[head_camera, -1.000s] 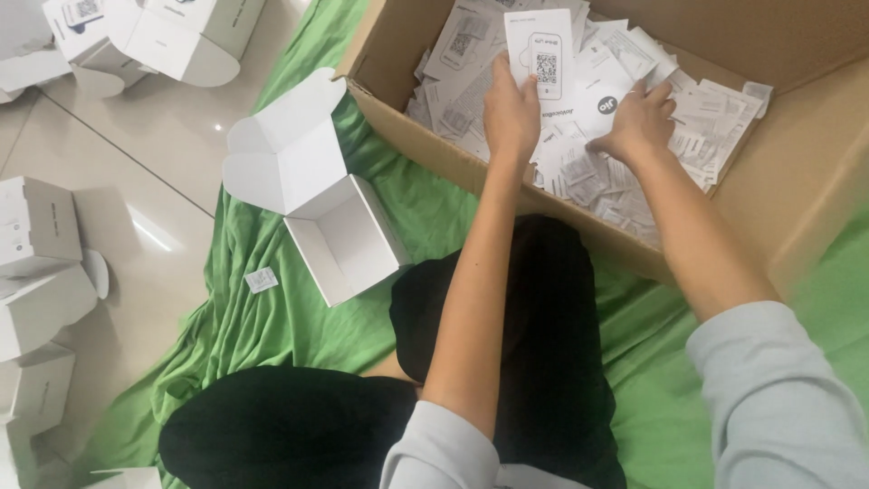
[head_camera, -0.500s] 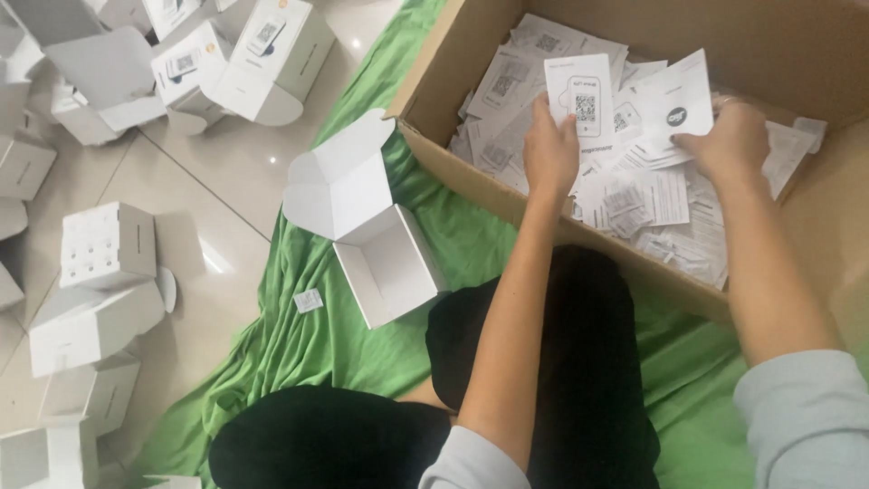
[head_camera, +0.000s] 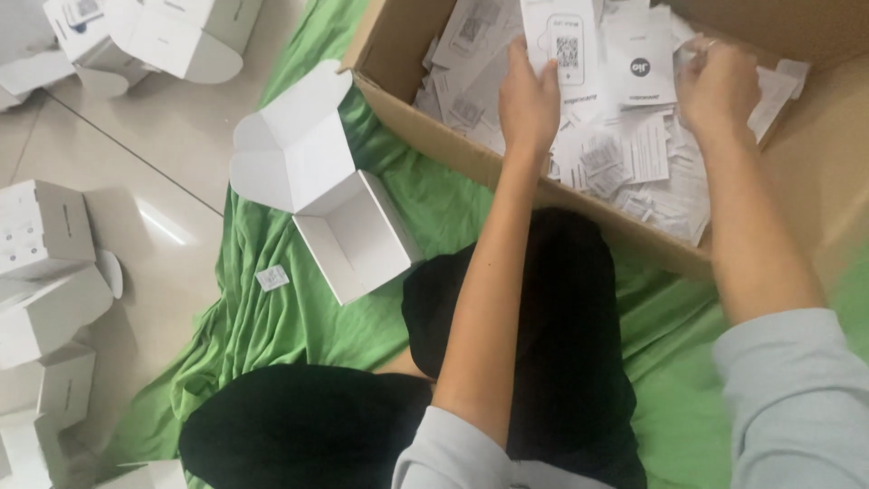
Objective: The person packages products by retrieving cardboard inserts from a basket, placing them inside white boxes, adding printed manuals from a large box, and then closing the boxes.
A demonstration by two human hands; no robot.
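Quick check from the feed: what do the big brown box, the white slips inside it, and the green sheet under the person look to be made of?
Brown box: looks like corrugated cardboard, matte, with a raw, thick edge along the rim.
White slips: thin printed paper, likely; flat, some folded, lying in a loose heap. The left hand holds one card-like slip, possibly stiffer stock.
Green sheet: woven or knit cloth, soft; it wrinkles and bunches on the tiles.

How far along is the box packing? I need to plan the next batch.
Done: closed white boxes sit on the floor at left. In hand: the left hand holds a white card over the cardboard box, and the right hand is in the paper slips. Left: the open white box on the green cloth shows nothing inside, and many slips remain.
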